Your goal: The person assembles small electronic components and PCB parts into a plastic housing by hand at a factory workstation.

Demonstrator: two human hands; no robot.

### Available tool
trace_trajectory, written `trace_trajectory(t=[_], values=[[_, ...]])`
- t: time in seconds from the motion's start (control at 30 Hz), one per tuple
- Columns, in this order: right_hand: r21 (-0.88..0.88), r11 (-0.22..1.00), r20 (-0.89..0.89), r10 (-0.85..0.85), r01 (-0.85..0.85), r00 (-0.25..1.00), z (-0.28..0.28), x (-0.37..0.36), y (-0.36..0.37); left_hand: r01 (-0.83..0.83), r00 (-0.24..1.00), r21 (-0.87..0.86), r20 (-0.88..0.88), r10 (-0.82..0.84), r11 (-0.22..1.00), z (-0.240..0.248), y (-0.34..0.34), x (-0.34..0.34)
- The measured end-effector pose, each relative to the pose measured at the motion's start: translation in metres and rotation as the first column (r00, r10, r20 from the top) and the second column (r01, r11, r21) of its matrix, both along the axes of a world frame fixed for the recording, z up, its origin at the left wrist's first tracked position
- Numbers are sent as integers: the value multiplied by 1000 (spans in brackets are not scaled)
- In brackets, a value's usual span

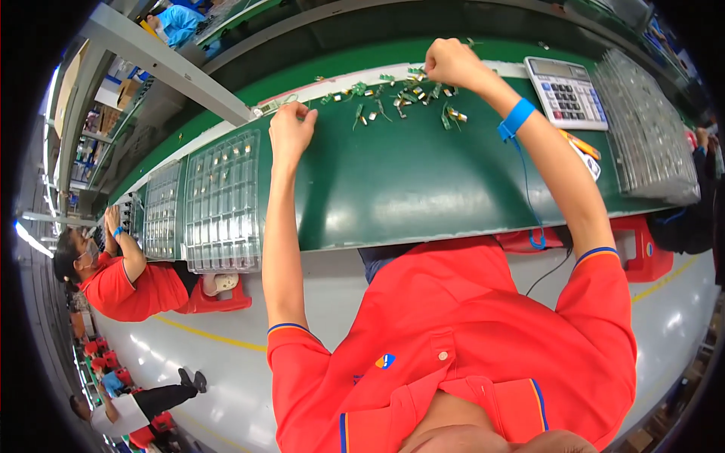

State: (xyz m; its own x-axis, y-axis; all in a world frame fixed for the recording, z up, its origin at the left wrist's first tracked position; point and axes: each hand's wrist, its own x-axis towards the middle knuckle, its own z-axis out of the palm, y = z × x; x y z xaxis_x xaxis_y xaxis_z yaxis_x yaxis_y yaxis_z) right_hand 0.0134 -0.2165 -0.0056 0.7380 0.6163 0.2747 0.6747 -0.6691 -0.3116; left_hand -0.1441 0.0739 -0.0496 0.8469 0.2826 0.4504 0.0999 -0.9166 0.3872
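My left hand (292,133) is at the far edge of the green bench, beside the upper corner of a clear plastic tray (221,204). Its fingers are curled together, and whatever they may hold is hidden. A small pale piece with thin wires (279,103) lies just past its fingertips. My right hand (455,63), a blue wrist strap (518,118) on its arm, reaches over the right end of a loose pile of small green circuit boards (411,92) with short wires. Its fingers are pinched downward, and the frame does not show what is between them.
Small metallic pieces sit in the tray's upper compartments. Another clear tray (161,211) lies farther left. On the right are a calculator (565,94), an orange-handled tool (581,145) and a stack of clear trays (649,132). A grey post (170,64) rises behind; a co-worker (140,279) sits at left.
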Motion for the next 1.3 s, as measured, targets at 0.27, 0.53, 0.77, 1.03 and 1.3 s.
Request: trace_trajectory(t=[0.27,0.53,0.77,1.03,1.3], values=[[-200,978,-23,-71,65,997,2,-49,-68,112,990,-515,135,-49,850,3,-20,-23],[256,914,100,299,-315,949,-16,-61,23,258,958,-838,160,-236,480,0,-45,2],[283,932,-101,266,-229,959,-45,-69,102,201,974,-938,161,-159,283,-19,-44,3],[151,930,205,301,-334,931,-53,-83,109,253,966,-953,257,6,168,3,-21,-13],[328,872,-51,401,-364,915,4,-54,88,233,972,-878,194,-134,419,60,-15,42]])
